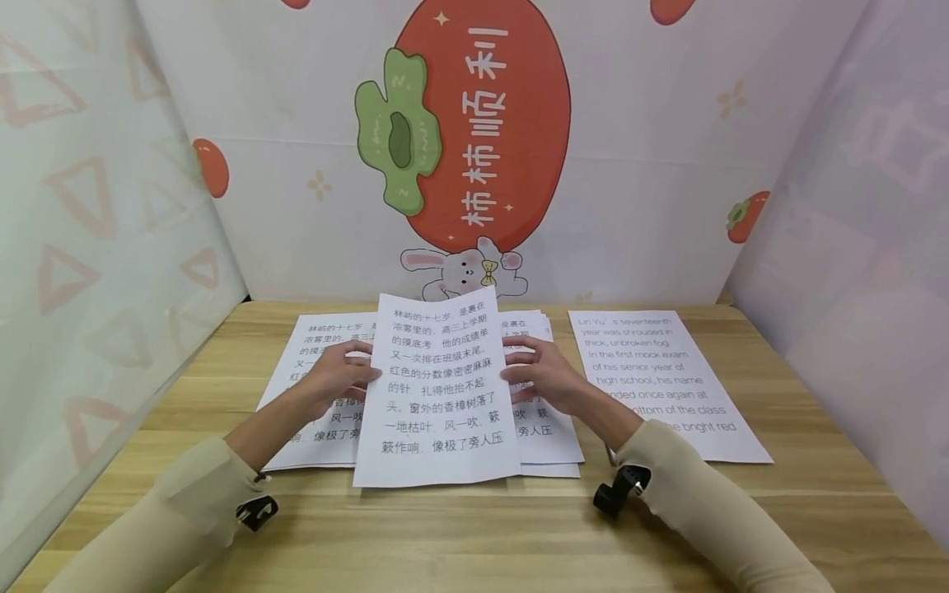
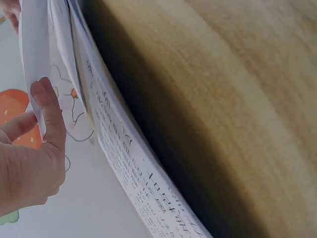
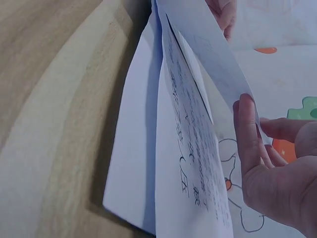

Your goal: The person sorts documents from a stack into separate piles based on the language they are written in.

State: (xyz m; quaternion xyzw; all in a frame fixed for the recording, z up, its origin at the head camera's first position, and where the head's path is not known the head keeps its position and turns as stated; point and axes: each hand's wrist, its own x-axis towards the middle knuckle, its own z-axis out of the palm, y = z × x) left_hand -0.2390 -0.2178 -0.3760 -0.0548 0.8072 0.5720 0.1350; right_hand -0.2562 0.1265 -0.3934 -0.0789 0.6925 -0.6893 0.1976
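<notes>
A white sheet of paper [image 1: 437,395] printed with Chinese text is held up between both hands, raised over other sheets. My left hand [image 1: 337,380] pinches its left edge, and in the left wrist view the fingers [image 2: 47,106] grip the paper's side. On the opposite edge my right hand [image 1: 544,375] pinches it too; the right wrist view shows thumb and fingers [image 3: 246,129] on either face. Below lie similar printed sheets, one at left [image 1: 296,453] and a small overlapping pile at right [image 1: 556,449], partly hidden by the raised sheet.
A sheet with English text [image 1: 667,379] lies on the wooden table [image 1: 445,543] at the right, partly covered by the right forearm. Behind the table stands a white backdrop [image 1: 289,99] with a large red persimmon and a rabbit. Pale fabric walls flank both sides.
</notes>
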